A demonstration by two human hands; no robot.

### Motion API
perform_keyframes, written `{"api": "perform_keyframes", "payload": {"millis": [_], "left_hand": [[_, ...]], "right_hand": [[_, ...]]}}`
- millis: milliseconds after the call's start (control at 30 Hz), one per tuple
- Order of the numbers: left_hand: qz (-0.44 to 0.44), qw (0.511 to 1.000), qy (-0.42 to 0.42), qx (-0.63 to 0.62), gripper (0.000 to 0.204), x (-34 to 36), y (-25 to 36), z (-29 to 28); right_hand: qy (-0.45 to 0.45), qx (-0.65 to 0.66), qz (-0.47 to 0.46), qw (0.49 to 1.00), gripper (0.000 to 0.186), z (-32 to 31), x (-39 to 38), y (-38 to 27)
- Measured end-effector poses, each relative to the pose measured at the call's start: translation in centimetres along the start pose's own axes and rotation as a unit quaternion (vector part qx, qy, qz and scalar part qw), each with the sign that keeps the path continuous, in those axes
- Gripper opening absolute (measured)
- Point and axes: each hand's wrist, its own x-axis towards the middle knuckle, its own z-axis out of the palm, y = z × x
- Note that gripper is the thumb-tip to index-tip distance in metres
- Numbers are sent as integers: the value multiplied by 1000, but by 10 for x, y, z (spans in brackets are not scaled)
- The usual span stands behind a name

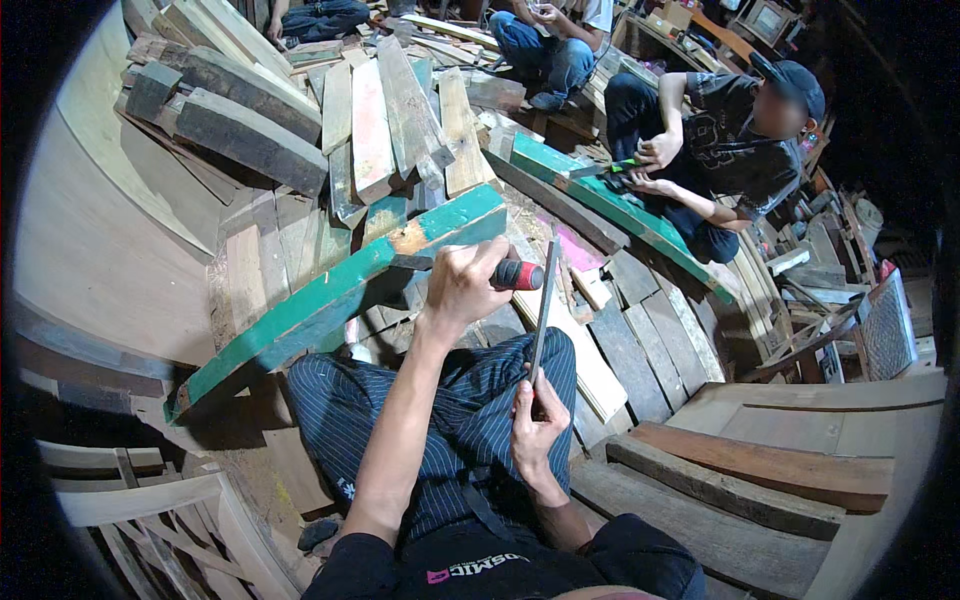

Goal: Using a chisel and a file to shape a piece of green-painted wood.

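Note:
My left hand point(462, 287) is closed round a chisel with a red and black handle point(518, 275). Its dark blade point(412, 262) reaches left to the side of a green-painted beam point(290, 318), near a patch of bare wood on the beam's top. In my closed right hand point(538, 425), above my right thigh, is a long narrow metal bar point(544, 315). That bar stands nearly upright, its upper part beside the butt of the chisel handle; whether they touch I cannot tell.
Stacked planks and thick beams point(250, 135) fill the far left. A co-worker point(740, 140) sits at the right, working with a green-handled tool on another green beam point(620, 215). Two more people sit farther back. Wooden panels point(800, 430) lie near right; a slatted frame point(170, 520) stands near left.

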Motion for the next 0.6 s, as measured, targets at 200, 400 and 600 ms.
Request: {"api": "perform_keyframes", "payload": {"millis": [200, 400, 600], "left_hand": [[-1, 1000, 18, 14, 22, -2, -4, 6], [1, 1000, 16, 24, 15, 3, 0, -2], [30, 999, 13, -13, 16, 5, -1, 1]], "right_hand": [[52, 78, 7, 996, 26, 4, -11, 0], [41, 30, -16, 999, 28, 7, -9, 9], [30, 19, -37, 999, 25, 7, -5, 12]]}}
